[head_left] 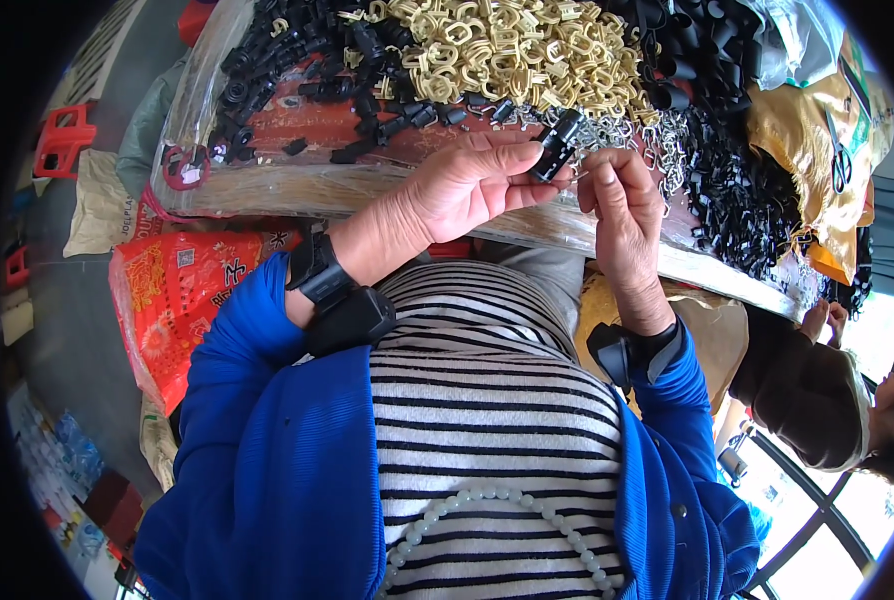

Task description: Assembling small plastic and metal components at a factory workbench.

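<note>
- Your left hand (pixel 467 185) is up over the near edge of the table (pixel 297 190), thumb and fingertips pinching a small black plastic clip (pixel 557 143) at its lower end
- The clip stands tilted, its top leaning away from you, just above the plastic-wrapped near edge of the table
- Your right hand (pixel 622 215) sits just right of the clip, fingers curled and bunched together, fingertips touching the clip's right side; whether they hold anything small of their own you cannot tell
- Straight behind the clip on the table lies a scatter of small silver metal springs (pixel 622 130), touching the heaps around it
- Further back, a big heap of tan plastic buckles (pixel 507 45) fills the middle of the table
- To the left of that heap on the table, loose black parts (pixel 307 50) spread toward the far left corner
- On the table's right side, a second black pile (pixel 732 190) runs down toward its near right edge
- A yellow bag (pixel 817 130) rests at the table's right end
- An orange printed sack (pixel 182 290) hangs below the table's near left edge, beside your blue sleeve (pixel 267 440)
- Black wrist devices (pixel 332 295) strap both your forearms
- Another person (pixel 827 400) sits low, beyond the table's right end
</note>
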A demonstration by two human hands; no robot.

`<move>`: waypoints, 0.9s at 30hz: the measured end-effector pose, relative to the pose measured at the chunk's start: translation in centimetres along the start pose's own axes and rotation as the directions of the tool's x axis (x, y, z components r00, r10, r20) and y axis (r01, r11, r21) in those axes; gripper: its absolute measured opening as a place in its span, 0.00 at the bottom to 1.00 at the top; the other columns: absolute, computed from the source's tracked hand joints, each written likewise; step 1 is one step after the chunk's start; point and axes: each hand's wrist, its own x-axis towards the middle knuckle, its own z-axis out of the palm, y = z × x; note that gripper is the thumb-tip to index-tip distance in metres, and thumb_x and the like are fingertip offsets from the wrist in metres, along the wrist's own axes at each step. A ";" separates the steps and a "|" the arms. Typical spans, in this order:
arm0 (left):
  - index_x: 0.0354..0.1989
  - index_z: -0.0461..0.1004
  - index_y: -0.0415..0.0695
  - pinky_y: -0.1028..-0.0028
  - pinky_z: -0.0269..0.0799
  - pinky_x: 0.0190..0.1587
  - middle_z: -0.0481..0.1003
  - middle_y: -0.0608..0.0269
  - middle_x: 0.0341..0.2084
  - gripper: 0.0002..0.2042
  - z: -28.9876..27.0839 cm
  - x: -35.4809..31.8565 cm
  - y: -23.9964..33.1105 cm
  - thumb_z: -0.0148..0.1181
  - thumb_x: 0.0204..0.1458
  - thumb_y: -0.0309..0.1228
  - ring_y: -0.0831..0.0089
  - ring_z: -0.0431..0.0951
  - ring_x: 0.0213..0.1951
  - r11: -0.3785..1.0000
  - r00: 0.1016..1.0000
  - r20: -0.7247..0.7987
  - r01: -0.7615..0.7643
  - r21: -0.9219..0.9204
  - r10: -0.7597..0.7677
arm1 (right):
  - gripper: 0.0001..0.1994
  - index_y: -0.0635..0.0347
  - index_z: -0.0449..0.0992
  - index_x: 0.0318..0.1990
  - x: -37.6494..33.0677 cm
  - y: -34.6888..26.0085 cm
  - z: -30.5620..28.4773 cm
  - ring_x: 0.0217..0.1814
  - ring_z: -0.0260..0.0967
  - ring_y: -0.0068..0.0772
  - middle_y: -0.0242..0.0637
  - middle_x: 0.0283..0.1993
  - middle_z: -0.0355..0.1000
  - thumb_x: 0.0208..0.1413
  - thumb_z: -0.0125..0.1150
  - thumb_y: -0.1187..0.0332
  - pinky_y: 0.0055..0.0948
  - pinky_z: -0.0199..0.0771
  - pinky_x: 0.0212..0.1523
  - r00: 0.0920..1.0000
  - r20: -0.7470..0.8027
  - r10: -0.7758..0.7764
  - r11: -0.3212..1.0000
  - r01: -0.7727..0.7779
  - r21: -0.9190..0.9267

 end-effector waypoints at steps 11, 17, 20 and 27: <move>0.38 0.67 0.38 0.74 0.65 0.45 0.71 0.58 0.32 0.11 -0.2 -0.2 0.0 0.50 0.47 0.30 0.72 0.70 0.37 0.998 0.998 0.018 0.056 0.002 -0.056 | 0.05 0.66 0.67 0.30 0.3 0.6 -0.3 0.24 0.58 0.14 0.30 0.28 0.65 0.49 0.51 0.72 0.14 0.60 0.26 0.992 0.094 -0.084 0.995 0.088 -0.038; 0.39 0.67 0.39 0.74 0.66 0.44 0.71 0.59 0.32 0.11 0.2 -0.2 0.0 0.50 0.47 0.30 0.72 0.71 0.37 0.996 0.996 -0.027 0.083 -0.006 -0.084 | 0.04 0.66 0.67 0.27 0.3 0.3 -0.9 0.26 0.59 0.14 0.30 0.25 0.65 0.47 0.53 0.74 0.14 0.60 0.27 0.991 0.064 -0.116 0.975 0.126 -0.183; 0.39 0.67 0.42 0.75 0.67 0.42 0.71 0.62 0.33 0.11 0.0 -0.1 0.0 0.51 0.47 0.31 0.71 0.72 0.36 0.992 0.993 -0.032 0.118 0.042 -0.116 | 0.04 0.65 0.68 0.26 0.2 -0.2 -0.8 0.25 0.59 0.14 0.29 0.23 0.64 0.46 0.54 0.75 0.13 0.60 0.27 0.981 0.017 -0.194 0.965 0.194 -0.178; 0.43 0.65 0.42 0.76 0.69 0.40 0.69 0.62 0.36 0.13 -0.2 -0.3 -0.3 0.49 0.48 0.30 0.72 0.71 0.37 0.992 0.994 -0.021 0.106 0.074 -0.104 | 0.03 0.65 0.67 0.26 0.2 -0.9 0.4 0.24 0.57 0.13 0.27 0.24 0.63 0.45 0.55 0.76 0.13 0.58 0.25 0.980 0.055 -0.190 0.966 0.196 -0.169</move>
